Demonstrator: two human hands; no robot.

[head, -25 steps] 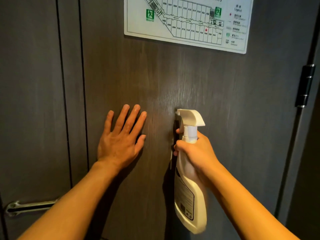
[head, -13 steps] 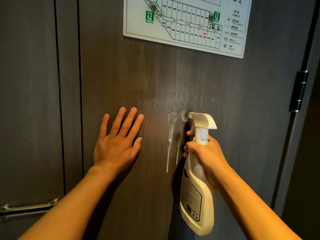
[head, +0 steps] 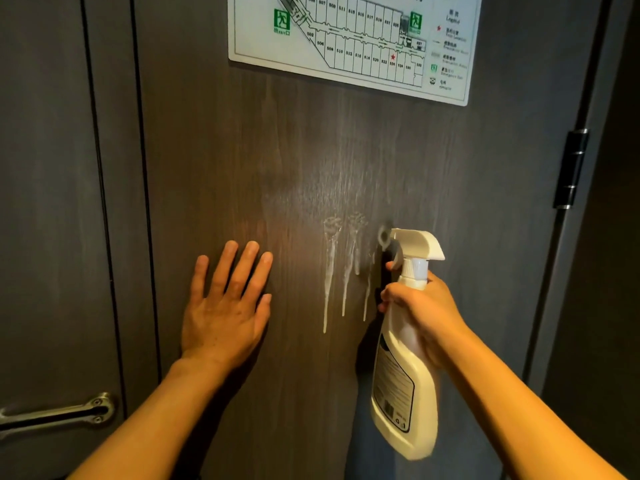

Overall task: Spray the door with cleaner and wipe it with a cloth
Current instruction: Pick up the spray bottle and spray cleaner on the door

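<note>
The dark wood-grain door (head: 485, 237) fills the view. My left hand (head: 227, 306) lies flat against it with fingers spread, holding nothing. My right hand (head: 420, 313) grips the neck of a white spray bottle (head: 405, 386), its nozzle almost touching the door and a finger on the trigger. White foam streaks (head: 343, 271) run down the door between my hands, with a fresh blob at the nozzle. A faint mist mark spreads above them. No cloth is in view.
A white evacuation floor plan (head: 356, 39) is fixed to the door above the spray. A black hinge (head: 571, 168) sits at the door's right edge. A metal door guard bar (head: 59, 415) is at lower left on the frame.
The bottle has shifted right along the door. More foam has appeared: one streak pair became three runs with a new blob at the nozzle. My left hand stayed flat on the door.
</note>
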